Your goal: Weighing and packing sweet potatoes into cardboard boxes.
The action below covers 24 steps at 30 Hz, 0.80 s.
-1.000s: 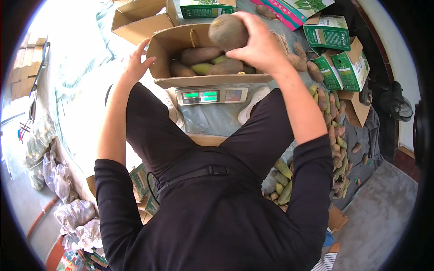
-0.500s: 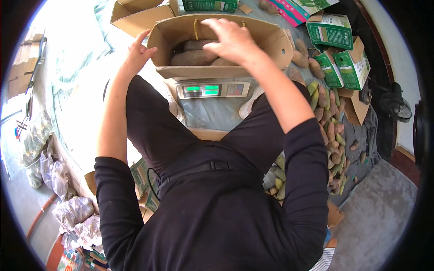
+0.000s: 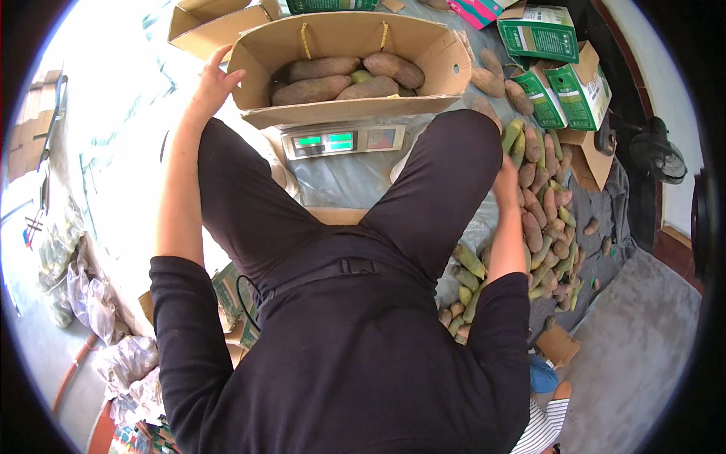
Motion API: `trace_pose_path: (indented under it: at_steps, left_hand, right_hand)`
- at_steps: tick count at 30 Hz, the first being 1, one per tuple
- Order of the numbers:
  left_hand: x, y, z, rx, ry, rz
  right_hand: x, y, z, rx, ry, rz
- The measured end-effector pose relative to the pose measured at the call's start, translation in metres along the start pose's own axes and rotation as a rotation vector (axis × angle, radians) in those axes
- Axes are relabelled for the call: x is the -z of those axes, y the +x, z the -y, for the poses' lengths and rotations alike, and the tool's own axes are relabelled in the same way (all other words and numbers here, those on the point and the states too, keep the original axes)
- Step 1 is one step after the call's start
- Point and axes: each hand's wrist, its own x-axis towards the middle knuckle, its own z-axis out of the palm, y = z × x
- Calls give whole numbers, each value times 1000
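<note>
A cardboard box with two yellow cord handles stands on a digital scale in front of me. Inside lie several long, brownish root vegetables, with a greenish one among them. My left hand is at the box's left end, thumb and fingers apart, with nothing in it. Down beside my right knee, my right hand is at the near-left edge of a heap of brown, pinkish and green root vegetables. Its fingers are partly hidden by the knee, so whether it grips one is unclear.
Green-and-white cartons stand at the far right, near a black fan. Another open cardboard box is behind the scale. Filled plastic bags line the left. Part of a person in striped clothing shows at lower right.
My right hand has left the space over the box and dropped to the heap beside my right knee. The vegetables in the box are now uncovered. My left hand stays at the box's left end.
</note>
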Motion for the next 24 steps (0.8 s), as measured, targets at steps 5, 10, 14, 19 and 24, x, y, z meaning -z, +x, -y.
trace_pose_path:
  at_steps: [5, 10, 14, 19, 24]
  left_hand:
    - [6, -3, 6, 24, 99, -8]
    - [7, -6, 3, 66, 14, 1]
    - [9, -9, 1, 61, 15, -23]
    - [0, 1, 1, 52, 95, 29]
    - [7, 2, 9, 19, 17, 58]
  right_hand:
    - [-37, -153, -58, -484, -350, 449]
    - [-61, -244, -47, -1001, 89, 465]
    - [-76, -273, -38, -1235, 267, 492]
    - [-97, -306, -63, -1226, 514, 273]
    - [-87, -272, -33, -1213, 307, 357]
